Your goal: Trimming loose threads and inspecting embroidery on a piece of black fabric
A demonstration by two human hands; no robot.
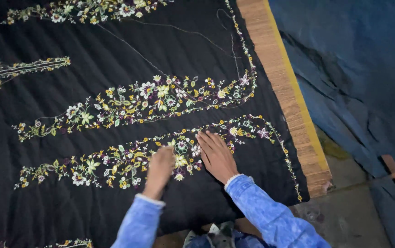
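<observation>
Two hands: both are resting on the black embroidered cloth (115, 183), on its lower floral band (128, 160).
Left hand (160, 167): is curling into a loose fist on the band, pinching at the stitching; whether it is holding a needle I cannot tell.
Right hand (216, 156): is lying flat, fingers spread, holding nothing, just right of the left hand.
Risk, snagging: loose threads (179, 32) are trailing across the cloth above the band; a sleeve could be catching them and pulling stitches.
Risk, slipping: the cloth is overhanging the wooden frame edge (289, 101) at its right; pressure could be dragging it askew.
Surface: cloth is lying stretched and flat.
Room: a bare concrete floor (344, 216) and a blue sheet (353, 69) are lying right of the frame.
</observation>
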